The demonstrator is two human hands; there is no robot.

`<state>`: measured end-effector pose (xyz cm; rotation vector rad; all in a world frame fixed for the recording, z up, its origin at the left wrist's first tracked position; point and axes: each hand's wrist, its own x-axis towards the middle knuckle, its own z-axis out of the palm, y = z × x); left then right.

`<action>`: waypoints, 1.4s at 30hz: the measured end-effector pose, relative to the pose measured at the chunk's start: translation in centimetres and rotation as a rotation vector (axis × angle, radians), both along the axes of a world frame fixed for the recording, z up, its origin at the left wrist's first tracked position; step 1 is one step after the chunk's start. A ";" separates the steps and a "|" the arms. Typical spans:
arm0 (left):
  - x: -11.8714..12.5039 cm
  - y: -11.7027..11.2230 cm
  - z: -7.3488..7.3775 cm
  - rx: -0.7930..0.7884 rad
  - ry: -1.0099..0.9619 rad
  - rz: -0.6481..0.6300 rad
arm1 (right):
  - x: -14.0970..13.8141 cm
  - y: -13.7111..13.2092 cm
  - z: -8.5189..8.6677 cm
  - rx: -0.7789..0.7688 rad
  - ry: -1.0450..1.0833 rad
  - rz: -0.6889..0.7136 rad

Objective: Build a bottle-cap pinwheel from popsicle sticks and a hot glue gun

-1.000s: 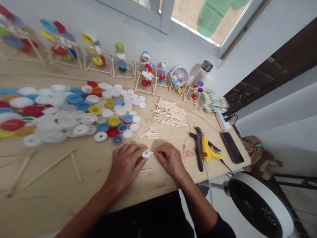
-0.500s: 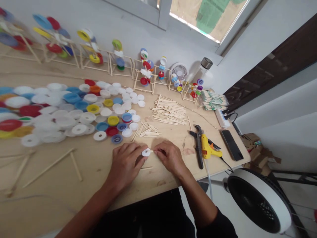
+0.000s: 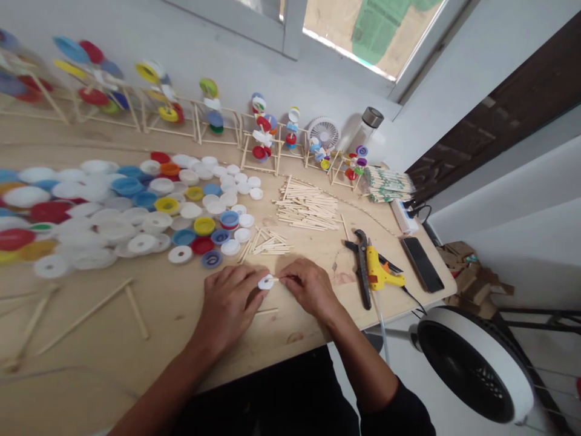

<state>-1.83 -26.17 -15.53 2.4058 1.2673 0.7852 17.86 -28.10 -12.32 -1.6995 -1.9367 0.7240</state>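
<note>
My left hand pinches a small white bottle cap just above the wooden table. My right hand is closed on a thin wooden stick whose tip meets the cap's centre. Both hands are close together near the table's front edge. Another short stick lies on the table just under my hands.
Several coloured and white bottle caps are spread to the left. Piles of sticks lie behind my hands. Pliers, a yellow glue gun and a phone are at the right. Stick-and-cap models line the wall. A fan stands below the table.
The hands have stayed together on the cap and stick, with only a slight shift of the view to the right.
</note>
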 end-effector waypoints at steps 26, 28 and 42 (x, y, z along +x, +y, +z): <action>0.6 -0.4 0.0 0.060 0.001 0.076 | 0.5 -2.6 -0.6 0.183 0.163 -0.234; 0.6 -0.7 0.1 0.088 0.017 0.094 | 0.0 -3.8 -0.9 0.244 0.178 -0.266; -0.1 -3.8 0.4 0.267 0.209 0.003 | -1.9 -6.7 -2.6 0.411 0.181 -0.308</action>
